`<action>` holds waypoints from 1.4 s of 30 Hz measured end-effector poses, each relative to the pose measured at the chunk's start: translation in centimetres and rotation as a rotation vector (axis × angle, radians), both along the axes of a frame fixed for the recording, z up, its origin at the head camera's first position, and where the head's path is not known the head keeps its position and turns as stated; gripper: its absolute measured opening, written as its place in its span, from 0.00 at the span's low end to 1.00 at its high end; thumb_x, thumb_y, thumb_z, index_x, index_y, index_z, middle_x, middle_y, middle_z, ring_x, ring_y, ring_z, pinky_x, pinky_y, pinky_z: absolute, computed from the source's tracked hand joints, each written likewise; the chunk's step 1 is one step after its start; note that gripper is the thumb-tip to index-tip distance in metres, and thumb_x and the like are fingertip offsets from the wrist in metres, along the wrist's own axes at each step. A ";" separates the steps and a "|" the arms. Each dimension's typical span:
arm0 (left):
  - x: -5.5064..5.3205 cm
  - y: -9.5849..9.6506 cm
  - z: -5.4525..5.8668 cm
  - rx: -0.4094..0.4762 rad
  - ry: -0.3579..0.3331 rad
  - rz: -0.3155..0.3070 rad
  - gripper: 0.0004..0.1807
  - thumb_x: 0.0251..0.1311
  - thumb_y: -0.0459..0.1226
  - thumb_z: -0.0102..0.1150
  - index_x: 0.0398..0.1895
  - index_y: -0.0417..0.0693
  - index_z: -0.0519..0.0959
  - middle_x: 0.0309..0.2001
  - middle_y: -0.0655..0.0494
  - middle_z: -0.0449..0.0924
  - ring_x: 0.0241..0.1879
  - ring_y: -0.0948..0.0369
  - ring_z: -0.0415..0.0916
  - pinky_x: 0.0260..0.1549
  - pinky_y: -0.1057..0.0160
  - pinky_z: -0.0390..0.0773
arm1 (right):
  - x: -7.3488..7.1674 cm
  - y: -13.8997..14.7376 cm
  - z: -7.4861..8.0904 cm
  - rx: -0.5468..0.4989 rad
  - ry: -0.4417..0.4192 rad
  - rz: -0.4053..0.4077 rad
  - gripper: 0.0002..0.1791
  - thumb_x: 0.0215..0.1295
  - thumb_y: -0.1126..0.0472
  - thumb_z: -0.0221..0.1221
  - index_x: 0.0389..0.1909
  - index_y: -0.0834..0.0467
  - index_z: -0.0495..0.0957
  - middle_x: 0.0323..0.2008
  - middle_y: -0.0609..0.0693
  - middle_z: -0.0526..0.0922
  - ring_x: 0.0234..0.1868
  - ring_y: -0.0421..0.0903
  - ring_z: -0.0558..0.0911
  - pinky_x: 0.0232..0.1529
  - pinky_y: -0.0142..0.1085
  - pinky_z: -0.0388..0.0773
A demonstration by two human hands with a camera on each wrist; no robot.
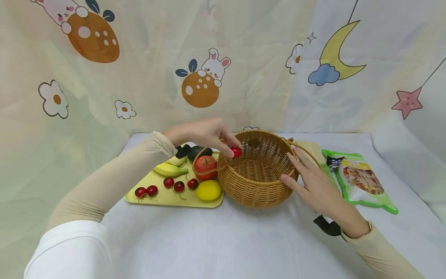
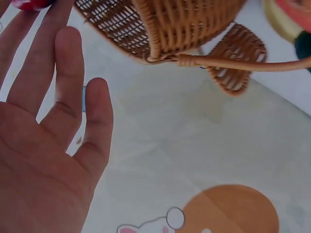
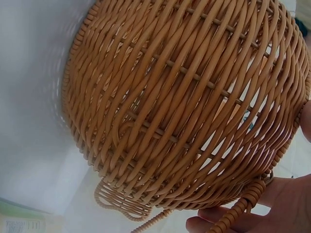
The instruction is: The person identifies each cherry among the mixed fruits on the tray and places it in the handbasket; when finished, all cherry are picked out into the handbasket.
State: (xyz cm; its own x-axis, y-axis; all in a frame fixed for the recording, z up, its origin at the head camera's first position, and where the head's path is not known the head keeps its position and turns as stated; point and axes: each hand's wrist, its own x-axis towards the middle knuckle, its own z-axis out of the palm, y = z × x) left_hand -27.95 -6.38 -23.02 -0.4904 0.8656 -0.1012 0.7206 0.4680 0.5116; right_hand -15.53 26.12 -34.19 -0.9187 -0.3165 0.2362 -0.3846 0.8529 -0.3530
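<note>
My left hand (image 1: pixel 210 133) pinches a small red cherry (image 1: pixel 236 152) above the left rim of a brown wicker basket (image 1: pixel 258 192). In the left wrist view, that red fruit (image 2: pixel 31 4) shows only at the top corner, by the fingertips. My right hand (image 1: pixel 315 186) holds the basket's right rim, thumb toward the front and fingers farther back beside the handle. The right wrist view shows the woven side of the basket (image 3: pixel 189 97) close up, with fingers (image 3: pixel 228 218) behind the handle. Inside, the visible basket bottom is bare.
Left of the basket, a yellow tray (image 1: pixel 160 200) carries several cherries (image 1: pixel 179 186), a lemon (image 1: pixel 208 190), a red apple (image 1: pixel 205 167), bananas (image 1: pixel 168 169) and a dark green avocado (image 1: pixel 200 153). A green food packet (image 1: pixel 366 180) lies right. A printed cloth (image 1: pixel 244 77) hangs behind.
</note>
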 end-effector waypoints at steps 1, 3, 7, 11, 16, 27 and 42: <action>-0.4 0.6 0.0 -0.006 -0.010 -0.007 0.17 0.62 0.43 0.72 0.54 0.56 0.88 0.51 0.60 0.90 0.43 0.65 0.85 0.37 0.68 0.77 | 0.0 0.0 0.0 0.000 -0.001 -0.001 0.43 0.78 0.39 0.51 0.82 0.57 0.50 0.84 0.58 0.43 0.80 0.68 0.54 0.69 0.70 0.59; -1.1 1.9 0.1 -0.013 -0.027 -0.023 0.16 0.62 0.42 0.72 0.54 0.55 0.88 0.51 0.59 0.90 0.47 0.65 0.86 0.38 0.68 0.77 | -0.1 -0.1 0.0 -0.003 0.001 -0.004 0.43 0.77 0.39 0.51 0.82 0.57 0.51 0.84 0.57 0.43 0.80 0.67 0.54 0.69 0.70 0.59; -2.2 4.2 -0.2 -0.028 -0.060 -0.049 0.16 0.63 0.41 0.71 0.54 0.52 0.88 0.49 0.58 0.90 0.49 0.66 0.87 0.42 0.70 0.80 | -0.1 -0.1 0.0 -0.002 -0.008 -0.009 0.43 0.77 0.38 0.51 0.82 0.57 0.51 0.84 0.56 0.43 0.80 0.67 0.54 0.69 0.70 0.59; -3.0 6.4 -0.8 -0.037 -0.113 -0.054 0.17 0.63 0.41 0.71 0.54 0.49 0.88 0.47 0.58 0.91 0.49 0.67 0.87 0.51 0.69 0.82 | -0.1 0.0 0.1 0.001 -0.013 -0.006 0.43 0.78 0.38 0.50 0.82 0.57 0.51 0.84 0.58 0.44 0.80 0.67 0.54 0.69 0.70 0.59; -3.7 8.6 -1.5 -0.030 -0.149 -0.080 0.17 0.63 0.40 0.71 0.55 0.47 0.87 0.47 0.57 0.91 0.49 0.67 0.87 0.52 0.68 0.82 | 0.0 0.1 0.2 0.004 -0.028 -0.008 0.43 0.78 0.38 0.50 0.82 0.57 0.50 0.84 0.58 0.44 0.80 0.68 0.54 0.69 0.70 0.60; -3.9 11.0 -3.2 -0.017 -0.128 -0.130 0.19 0.63 0.36 0.70 0.56 0.40 0.85 0.50 0.50 0.90 0.51 0.63 0.87 0.51 0.69 0.82 | 0.0 0.1 0.3 0.007 -0.051 -0.019 0.43 0.78 0.38 0.49 0.82 0.57 0.49 0.84 0.57 0.42 0.80 0.69 0.55 0.68 0.71 0.60; -4.3 12.6 -6.0 -0.087 0.002 -0.158 0.18 0.62 0.39 0.72 0.55 0.44 0.86 0.51 0.52 0.89 0.50 0.62 0.87 0.51 0.68 0.83 | 0.0 0.0 0.1 0.011 -0.020 -0.022 0.42 0.78 0.39 0.50 0.82 0.57 0.51 0.84 0.59 0.44 0.78 0.69 0.59 0.66 0.68 0.66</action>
